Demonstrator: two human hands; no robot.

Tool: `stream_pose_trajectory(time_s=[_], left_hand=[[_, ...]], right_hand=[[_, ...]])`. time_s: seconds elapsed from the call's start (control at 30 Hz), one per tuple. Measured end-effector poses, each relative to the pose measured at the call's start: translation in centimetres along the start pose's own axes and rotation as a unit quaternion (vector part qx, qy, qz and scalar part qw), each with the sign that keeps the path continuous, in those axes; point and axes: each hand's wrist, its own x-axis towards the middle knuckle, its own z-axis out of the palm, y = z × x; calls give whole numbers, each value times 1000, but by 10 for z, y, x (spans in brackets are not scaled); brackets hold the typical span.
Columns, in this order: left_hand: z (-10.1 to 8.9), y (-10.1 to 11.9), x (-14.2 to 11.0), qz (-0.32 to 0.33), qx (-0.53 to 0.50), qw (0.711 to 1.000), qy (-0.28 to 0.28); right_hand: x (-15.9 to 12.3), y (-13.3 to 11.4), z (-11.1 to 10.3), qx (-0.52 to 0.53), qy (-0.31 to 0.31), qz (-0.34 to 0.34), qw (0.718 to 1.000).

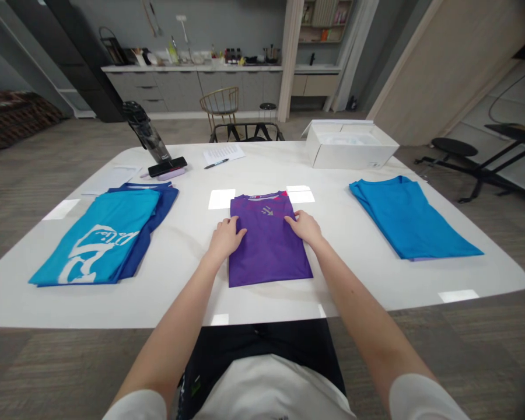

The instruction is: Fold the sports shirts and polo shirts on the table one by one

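Observation:
A purple T-shirt point(269, 251), folded into a neat rectangle, lies in front of me with its collar at the far end and a small grey print near it. My left hand point(227, 236) holds its left edge, thumb on top and fingers curled at the side. On the opposite edge, my right hand point(305, 226) grips the cloth in the same way. To the left, a folded turquoise T-shirt point(114, 213) with white lettering rests on a dark blue garment point(168, 201). A folded blue garment point(413, 219) lies to the right.
All of this is on a white table point(188, 256). Along its far side are a handheld vacuum cleaner point(153, 140), a printed sheet point(223, 153), a pen point(216, 164) and an open white box point(352, 153). Another paper point(109, 178) lies at the left, and a chair point(247, 128) stands behind the table.

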Motion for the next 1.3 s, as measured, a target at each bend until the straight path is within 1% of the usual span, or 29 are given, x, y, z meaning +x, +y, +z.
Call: stream_pose_trajectory(time_s=[0.1, 0.2, 0.3, 0.4, 0.5, 0.6, 0.67, 0.77, 0.87, 0.97, 1.07, 1.2, 1.3], left_hand=[[5, 7, 28, -25, -16, 999, 19], [7, 8, 60, -53, -40, 997, 29], [7, 6, 87, -79, -66, 994, 31], [7, 2, 101, -98, -94, 990, 38], [7, -3, 103, -108, -136, 985, 22], [7, -6, 97, -80, -187, 979, 5], [8, -6, 90, -57, -237, 969, 28], [6, -3, 79, -24, -291, 953, 84], [-1, 5, 67, 10, -305, 944, 124], [-13, 20, 58, 45, -325, 932, 156], [-28, 45, 51, 82, -341, 922, 165], [-42, 90, 50, 148, -363, 907, 154], [-43, 134, 56, 217, -384, 888, 131]], right_hand=[[19, -13, 0, -16, 18, 8, 1000], [43, -22, 0, -24, 26, -12, 999], [63, -27, 0, -15, 10, -27, 999], [73, -29, 0, 3, -15, -16, 1000], [74, -25, 2, 18, -31, -28, 999], [68, -17, 7, 50, -12, -84, 995], [62, -12, 9, 82, 1, -124, 989], [47, -5, 7, 139, 19, -159, 977], [28, 2, -4, 189, 71, -176, 963], [7, 10, -21, 240, 130, -186, 944], [-14, 20, -42, 277, 159, -199, 926], [-40, 45, -75, 301, 200, -205, 910], [-57, 76, -101, 292, 245, -196, 903]])
